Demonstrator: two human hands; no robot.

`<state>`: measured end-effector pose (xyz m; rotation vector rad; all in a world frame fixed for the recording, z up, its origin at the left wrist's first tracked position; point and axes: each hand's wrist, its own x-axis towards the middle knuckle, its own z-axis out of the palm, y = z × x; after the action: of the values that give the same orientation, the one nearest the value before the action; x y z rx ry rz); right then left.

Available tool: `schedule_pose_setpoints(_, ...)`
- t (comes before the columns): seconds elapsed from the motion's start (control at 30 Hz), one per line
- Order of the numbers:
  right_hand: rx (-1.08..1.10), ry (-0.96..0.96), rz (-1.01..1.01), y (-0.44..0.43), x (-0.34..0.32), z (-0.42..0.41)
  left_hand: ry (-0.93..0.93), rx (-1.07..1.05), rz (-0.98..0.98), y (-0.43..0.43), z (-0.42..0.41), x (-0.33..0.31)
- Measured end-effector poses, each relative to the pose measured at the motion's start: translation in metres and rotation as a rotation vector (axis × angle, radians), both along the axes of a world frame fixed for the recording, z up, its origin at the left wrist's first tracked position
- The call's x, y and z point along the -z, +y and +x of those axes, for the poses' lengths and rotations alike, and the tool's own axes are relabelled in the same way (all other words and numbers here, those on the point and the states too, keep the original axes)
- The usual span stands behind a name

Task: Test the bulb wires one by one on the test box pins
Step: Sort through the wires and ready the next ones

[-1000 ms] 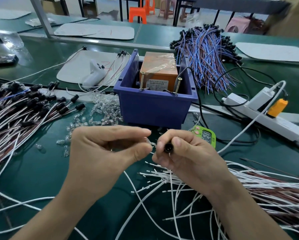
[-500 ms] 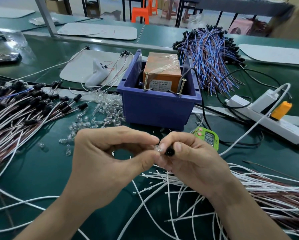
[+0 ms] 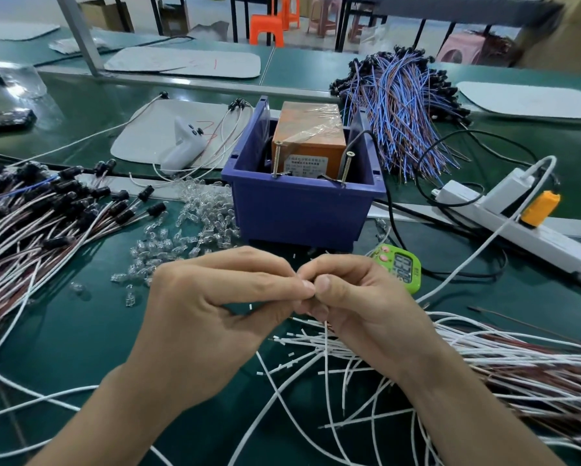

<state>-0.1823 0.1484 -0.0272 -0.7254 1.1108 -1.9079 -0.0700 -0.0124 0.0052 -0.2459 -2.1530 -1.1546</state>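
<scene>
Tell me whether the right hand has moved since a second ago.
Yes. The right hand has edged left, away from the green timer, until it meets the left hand in front of the blue bin.

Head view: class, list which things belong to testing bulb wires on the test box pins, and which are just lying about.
Job: orange test box, screw pins, white wires, clear bulbs, left hand, right hand.
Lying about: green timer, power strip, white handheld controller, orange stool.
</scene>
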Motion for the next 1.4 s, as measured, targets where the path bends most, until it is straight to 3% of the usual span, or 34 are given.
schedule_pose_setpoints(0.2, 0.116, 0.058, 0.064, -0.003, -0.001, 0.004, -0.147, -0.059, 0.145, -0.002, -0.003, 0.005)
schedule_pose_setpoints(0.4, 0.205, 0.069, 0.103, -0.004, -0.003, 0.007, -0.234, -0.081, 0.161, -0.003, -0.003, 0.001)
schedule_pose_setpoints(0.77, 0.325, 0.182, 0.208, -0.006, -0.002, 0.009, -0.453, -0.151, 0.442, -0.006, -0.008, 0.003)
schedule_pose_setpoints(1.0, 0.383, 0.183, 0.207, -0.006, -0.002, 0.01, -0.438, -0.117, 0.677, 0.002, -0.01, 0.004)
schedule_pose_setpoints(1.4, 0.383, 0.223, 0.197, -0.005, -0.001, 0.01, -0.478, -0.086, 0.725, 0.003, -0.012, 0.012)
